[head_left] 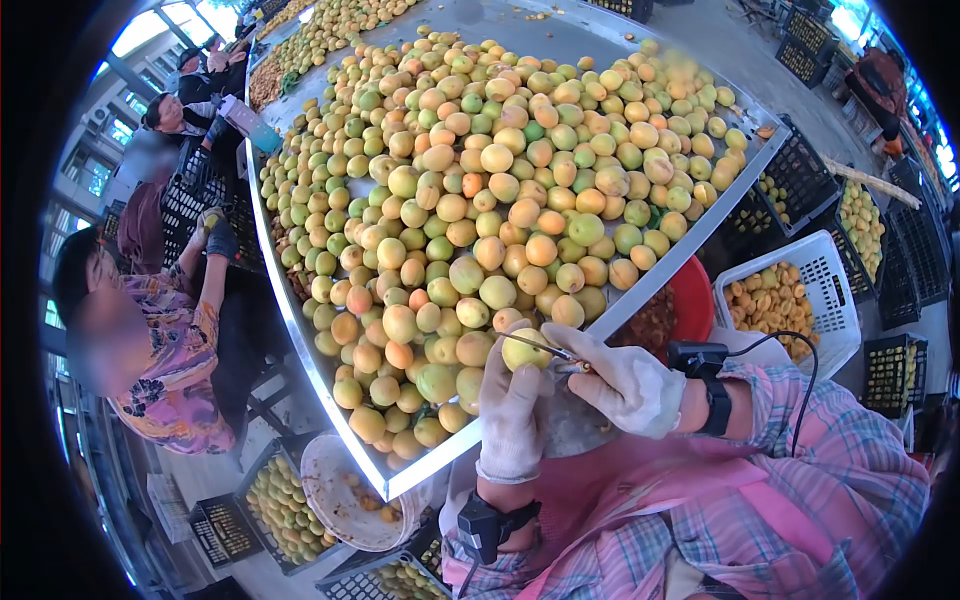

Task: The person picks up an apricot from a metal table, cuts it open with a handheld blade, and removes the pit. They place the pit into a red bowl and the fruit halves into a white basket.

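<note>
My left hand (pixel 511 420), in a white glove, is closed around a yellow-green apricot (pixel 524 350) at the table's near edge. My right hand (pixel 640 392), also gloved, grips a thin metal pitting tool (pixel 566 357) whose slim shaft lies across that fruit. How deep the tool's tip sits cannot be made out. Just beyond both hands is a big heap of apricots (pixel 470 200), green to orange, spread over the metal-rimmed table (pixel 640 290).
Right of the table are a red bucket (pixel 693 310) and a white basket (pixel 843 310) of split apricots. At lower left stand a white bucket (pixel 330 480) and a crate of apricots (pixel 285 510). A person in a floral top (pixel 175 350) sits along the left side.
</note>
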Available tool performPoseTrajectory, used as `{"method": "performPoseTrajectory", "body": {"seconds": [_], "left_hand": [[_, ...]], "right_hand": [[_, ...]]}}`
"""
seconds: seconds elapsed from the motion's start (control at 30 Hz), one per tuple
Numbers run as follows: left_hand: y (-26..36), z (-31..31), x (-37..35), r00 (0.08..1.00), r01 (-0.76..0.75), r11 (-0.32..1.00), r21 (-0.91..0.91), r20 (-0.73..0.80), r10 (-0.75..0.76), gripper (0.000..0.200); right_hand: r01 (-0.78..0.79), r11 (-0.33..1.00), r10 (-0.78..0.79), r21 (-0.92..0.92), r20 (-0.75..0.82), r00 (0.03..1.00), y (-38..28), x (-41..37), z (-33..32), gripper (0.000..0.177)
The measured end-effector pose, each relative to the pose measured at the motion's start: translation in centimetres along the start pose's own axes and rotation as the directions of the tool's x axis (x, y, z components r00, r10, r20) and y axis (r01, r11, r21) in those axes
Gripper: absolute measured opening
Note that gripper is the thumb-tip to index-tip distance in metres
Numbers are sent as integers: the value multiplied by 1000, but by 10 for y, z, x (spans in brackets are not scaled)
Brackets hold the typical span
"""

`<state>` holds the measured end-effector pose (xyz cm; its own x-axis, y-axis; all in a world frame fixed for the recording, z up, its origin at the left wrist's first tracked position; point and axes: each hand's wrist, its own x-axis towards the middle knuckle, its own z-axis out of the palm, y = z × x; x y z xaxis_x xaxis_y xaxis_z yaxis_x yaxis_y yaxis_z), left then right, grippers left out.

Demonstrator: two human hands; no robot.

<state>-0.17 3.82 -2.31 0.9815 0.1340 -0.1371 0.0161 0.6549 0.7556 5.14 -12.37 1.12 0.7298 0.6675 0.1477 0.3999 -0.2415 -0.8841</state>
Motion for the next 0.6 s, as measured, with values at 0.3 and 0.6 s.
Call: {"method": "performPoseTrajectory", "body": {"seconds": [0.3, 0.6], "left_hand": [[11, 13, -2, 999, -43, 973, 228, 16, 40, 73], [9, 11, -3, 1000, -10, 974, 227, 4, 10, 66]], "right_hand": [[-188, 977, 202, -98, 157, 967, -12, 2, -14, 56], [-201, 975, 213, -93, 142, 967, -10, -2, -14, 51]]}}
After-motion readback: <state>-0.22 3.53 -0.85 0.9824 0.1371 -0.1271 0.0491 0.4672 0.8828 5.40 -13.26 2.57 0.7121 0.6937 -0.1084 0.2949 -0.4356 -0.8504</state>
